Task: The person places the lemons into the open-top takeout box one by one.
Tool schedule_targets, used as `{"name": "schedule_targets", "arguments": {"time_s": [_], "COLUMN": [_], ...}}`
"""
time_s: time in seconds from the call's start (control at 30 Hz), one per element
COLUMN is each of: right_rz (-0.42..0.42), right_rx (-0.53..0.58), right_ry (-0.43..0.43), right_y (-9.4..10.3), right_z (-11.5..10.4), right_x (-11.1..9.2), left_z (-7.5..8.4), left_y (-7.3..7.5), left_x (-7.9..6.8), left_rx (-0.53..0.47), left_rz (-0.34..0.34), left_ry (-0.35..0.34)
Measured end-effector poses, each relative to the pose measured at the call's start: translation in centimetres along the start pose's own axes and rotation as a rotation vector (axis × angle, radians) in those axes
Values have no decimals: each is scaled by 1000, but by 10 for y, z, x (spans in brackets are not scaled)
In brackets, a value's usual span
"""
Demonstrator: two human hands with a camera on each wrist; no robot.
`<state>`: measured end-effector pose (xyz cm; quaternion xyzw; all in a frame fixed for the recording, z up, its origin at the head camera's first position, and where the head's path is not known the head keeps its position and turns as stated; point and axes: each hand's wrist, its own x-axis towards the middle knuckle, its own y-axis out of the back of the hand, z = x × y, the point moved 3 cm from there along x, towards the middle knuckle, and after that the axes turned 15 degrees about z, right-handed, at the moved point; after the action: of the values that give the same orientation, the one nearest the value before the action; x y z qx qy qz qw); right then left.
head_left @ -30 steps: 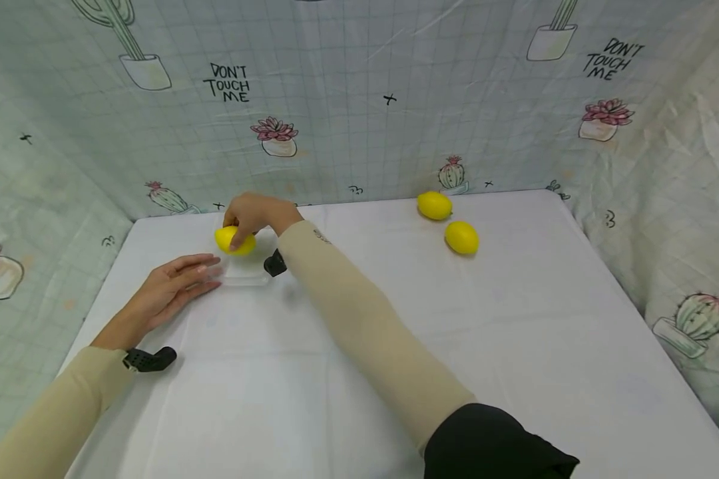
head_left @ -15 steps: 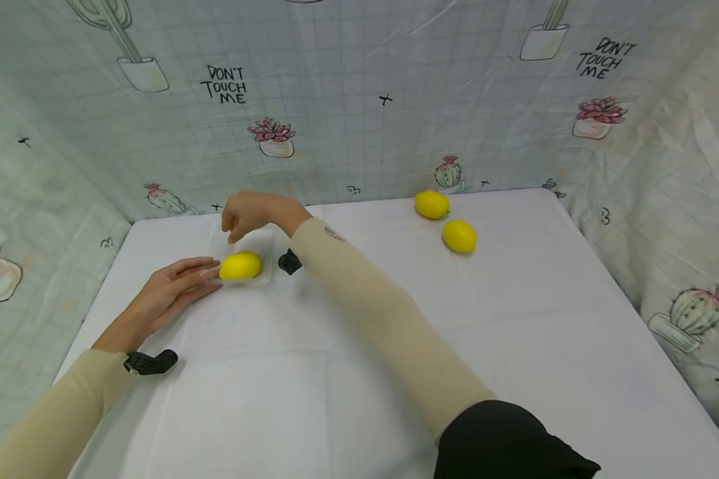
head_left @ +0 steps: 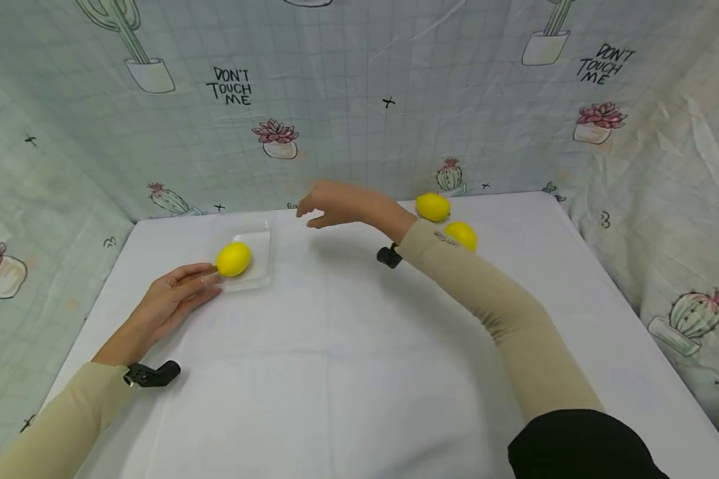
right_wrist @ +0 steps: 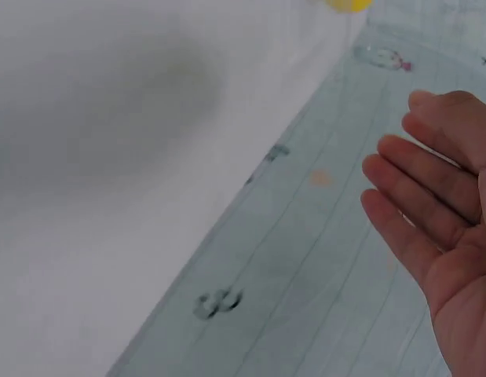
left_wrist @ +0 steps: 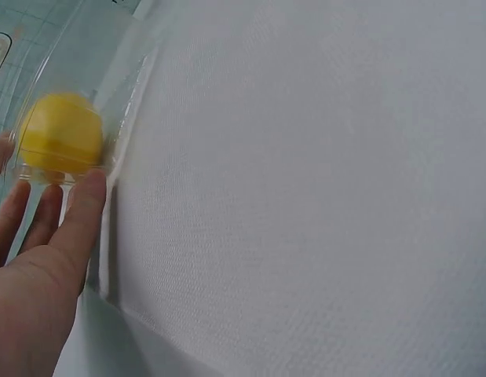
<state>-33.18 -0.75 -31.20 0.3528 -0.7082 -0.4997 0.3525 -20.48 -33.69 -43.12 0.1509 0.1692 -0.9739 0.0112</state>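
Note:
A yellow lemon [head_left: 234, 259] lies inside a clear plastic box [head_left: 261, 269] at the table's far left. The left hand [head_left: 176, 297] touches the near left side of this box with extended fingers, and the left wrist view shows its fingertips against the clear wall beside the lemon [left_wrist: 60, 133]. Over the far middle of the table hovers the right hand [head_left: 338, 203], holding nothing. Its fingers look relaxed and slightly bent in the right wrist view, where the hand [right_wrist: 454, 212] is at the right edge.
Two more lemons rest at the far right: one lemon [head_left: 433, 207] near the back edge, another lemon [head_left: 463, 234] partly covered by the right sleeve. A printed curtain [head_left: 347, 120] hangs behind the white table [head_left: 263, 399].
The right hand let go of the lemon into the clear box, then moved away to the right. The lemon shifted slightly left in the box. The left hand stays at the box.

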Motion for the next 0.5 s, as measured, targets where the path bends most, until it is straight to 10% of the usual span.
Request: {"name": "schedule_targets", "arguments": {"time_s": [0.5], "right_rz": [127], "right_rx": [-47], "right_ry": [-331], "right_y": [21], "right_z": [82], "right_x": [-187], "left_z": [-5], "left_y": [3], "left_x": [-1], "left_rx": [-39], "left_rz": [-4], "left_ry": [-38]}}
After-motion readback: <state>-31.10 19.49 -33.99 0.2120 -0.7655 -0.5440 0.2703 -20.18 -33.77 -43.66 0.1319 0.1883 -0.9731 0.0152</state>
